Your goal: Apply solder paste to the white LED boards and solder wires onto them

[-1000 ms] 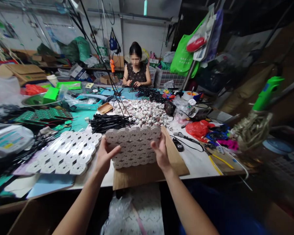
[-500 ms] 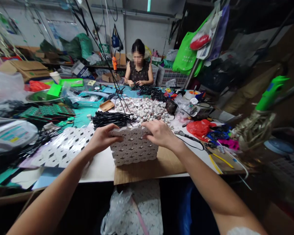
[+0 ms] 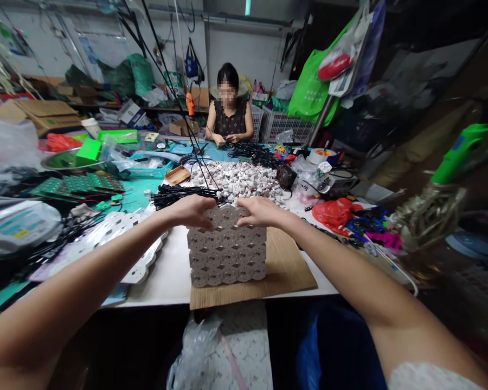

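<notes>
A stack of perforated, scallop-edged sheets [image 3: 228, 252] stands upright on a flat piece of cardboard [image 3: 290, 265] at the table's front. Diamond-shaped holes run across its near face. My left hand [image 3: 195, 211] grips the top left of the stack, thumb on the near side. On its top right, my right hand [image 3: 260, 212] holds it the same way, with fingers over the far side. Similar white sheets [image 3: 140, 265] lie flat to the left. Behind the stack are a bundle of black wires [image 3: 174, 195] and a heap of small whitish parts [image 3: 244, 179].
Across the table a person [image 3: 230, 111] handles black wires. A red plastic bag [image 3: 335, 213] lies on the right, a white device [image 3: 20, 225] on the left. An orange tool [image 3: 190, 104] hangs above the table. Below the front edge is a blue bag [image 3: 309, 346].
The stack has turned more upright, its near face now darker and squarer to me. My hands have come closer together along its top edge, and my left forearm lies flatter.
</notes>
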The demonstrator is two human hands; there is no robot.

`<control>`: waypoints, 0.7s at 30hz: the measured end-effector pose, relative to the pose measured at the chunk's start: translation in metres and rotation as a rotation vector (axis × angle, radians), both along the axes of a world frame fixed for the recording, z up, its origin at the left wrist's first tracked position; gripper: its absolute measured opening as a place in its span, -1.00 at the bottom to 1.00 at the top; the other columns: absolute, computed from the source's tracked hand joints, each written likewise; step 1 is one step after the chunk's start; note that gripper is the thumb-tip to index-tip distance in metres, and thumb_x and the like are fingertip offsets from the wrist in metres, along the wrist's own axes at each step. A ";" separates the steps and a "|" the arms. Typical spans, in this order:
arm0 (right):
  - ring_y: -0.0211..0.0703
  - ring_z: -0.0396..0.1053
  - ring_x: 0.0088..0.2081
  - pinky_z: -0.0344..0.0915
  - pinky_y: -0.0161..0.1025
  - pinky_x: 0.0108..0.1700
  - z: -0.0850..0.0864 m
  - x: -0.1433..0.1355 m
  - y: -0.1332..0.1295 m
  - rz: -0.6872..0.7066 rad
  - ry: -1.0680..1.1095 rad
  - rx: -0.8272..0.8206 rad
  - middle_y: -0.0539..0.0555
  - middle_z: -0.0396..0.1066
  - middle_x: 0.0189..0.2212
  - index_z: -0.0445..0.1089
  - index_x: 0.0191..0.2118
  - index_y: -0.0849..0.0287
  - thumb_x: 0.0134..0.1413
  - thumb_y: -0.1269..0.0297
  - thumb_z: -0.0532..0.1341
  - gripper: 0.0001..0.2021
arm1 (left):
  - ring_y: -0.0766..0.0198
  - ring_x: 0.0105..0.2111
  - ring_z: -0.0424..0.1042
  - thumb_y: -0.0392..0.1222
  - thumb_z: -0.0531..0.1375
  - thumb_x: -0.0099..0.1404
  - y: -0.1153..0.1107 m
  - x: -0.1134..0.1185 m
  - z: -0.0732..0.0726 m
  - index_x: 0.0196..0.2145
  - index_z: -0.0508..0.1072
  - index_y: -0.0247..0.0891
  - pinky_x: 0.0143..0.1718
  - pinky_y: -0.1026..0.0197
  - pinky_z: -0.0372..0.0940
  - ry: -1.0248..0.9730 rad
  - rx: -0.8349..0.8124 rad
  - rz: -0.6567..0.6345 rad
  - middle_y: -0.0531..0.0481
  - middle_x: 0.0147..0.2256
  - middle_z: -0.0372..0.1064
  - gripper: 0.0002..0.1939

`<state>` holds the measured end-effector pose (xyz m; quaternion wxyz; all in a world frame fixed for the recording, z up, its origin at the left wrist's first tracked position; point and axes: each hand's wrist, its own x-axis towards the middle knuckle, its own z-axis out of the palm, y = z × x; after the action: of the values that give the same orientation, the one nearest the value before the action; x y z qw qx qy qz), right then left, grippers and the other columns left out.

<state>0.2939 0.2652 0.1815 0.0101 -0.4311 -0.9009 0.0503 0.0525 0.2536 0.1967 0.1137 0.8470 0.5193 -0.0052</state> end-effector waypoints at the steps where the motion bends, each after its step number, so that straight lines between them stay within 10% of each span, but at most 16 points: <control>1: -0.01 0.44 -0.15 0.04 -0.30 -0.35 -0.002 -0.001 0.002 -0.005 -0.008 0.015 0.12 0.54 -0.14 0.36 -0.04 0.08 0.11 0.02 0.36 -0.62 | 0.18 -0.37 0.40 0.00 0.36 -0.03 0.001 0.005 0.001 -0.28 0.46 -0.19 -0.43 0.27 0.08 0.052 0.005 -0.002 0.04 -0.39 0.45 -0.64; 12: -0.03 0.42 -0.23 0.04 -0.21 -0.31 -0.035 -0.005 -0.015 -0.067 -0.041 0.292 0.21 0.50 -0.18 0.35 -0.06 0.26 0.14 0.47 0.10 -0.76 | 0.07 -0.22 0.52 -0.14 0.17 0.29 -0.010 0.019 -0.039 -0.09 0.41 -0.18 -0.39 0.21 0.15 0.196 0.295 0.096 -0.13 -0.21 0.53 -0.76; 21: -0.16 0.32 -0.43 -0.07 -0.20 -0.41 -0.015 0.015 -0.063 0.144 0.114 0.555 0.04 0.47 -0.43 0.38 -0.25 0.19 0.19 0.37 0.14 -0.92 | 0.22 -0.42 0.44 -0.24 0.16 0.27 -0.059 0.015 -0.001 -0.30 0.44 -0.20 -0.49 0.22 0.12 0.219 0.363 -0.181 -0.01 -0.35 0.48 -0.94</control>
<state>0.3085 0.2023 0.1666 0.1747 -0.3431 -0.9065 -0.1732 0.0674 0.1943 0.1957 -0.0986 0.8911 0.4427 -0.0136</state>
